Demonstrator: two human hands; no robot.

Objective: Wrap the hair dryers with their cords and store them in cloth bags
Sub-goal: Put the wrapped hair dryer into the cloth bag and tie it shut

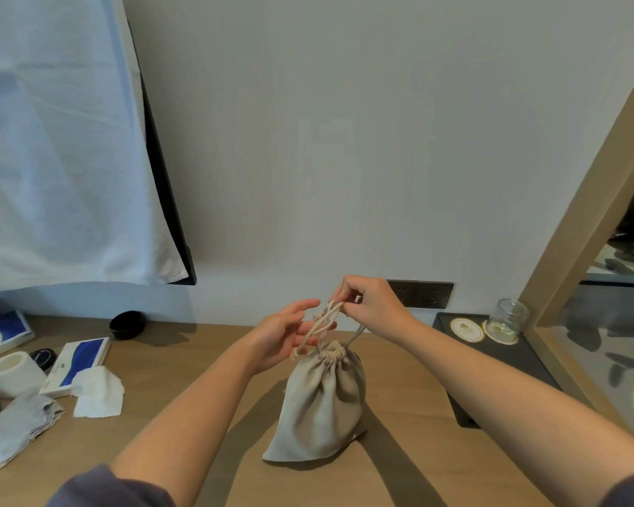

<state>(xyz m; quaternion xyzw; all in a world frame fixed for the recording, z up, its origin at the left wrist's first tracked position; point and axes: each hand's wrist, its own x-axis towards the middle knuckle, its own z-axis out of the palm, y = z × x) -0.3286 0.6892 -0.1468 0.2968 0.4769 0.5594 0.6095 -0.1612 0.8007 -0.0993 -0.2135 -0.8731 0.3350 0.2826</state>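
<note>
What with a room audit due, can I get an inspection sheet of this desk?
Surface: wooden desk, with shadows beside the bag.
Job's things: beige cloth bag on the desk, mouth cinched; no hair dryer visible.
Clutter: tissue roll, blue-and-white box, crumpled tissue and folded grey cloth at left; glass jar on black tray at right.
Hands: right hand pinches the drawstring above the bag; left hand, fingers relaxed, touches it.
Cables: nothing seen.
Surroundings: white towel hanging at left; wall socket behind the right hand; wood-framed mirror at right.
</note>
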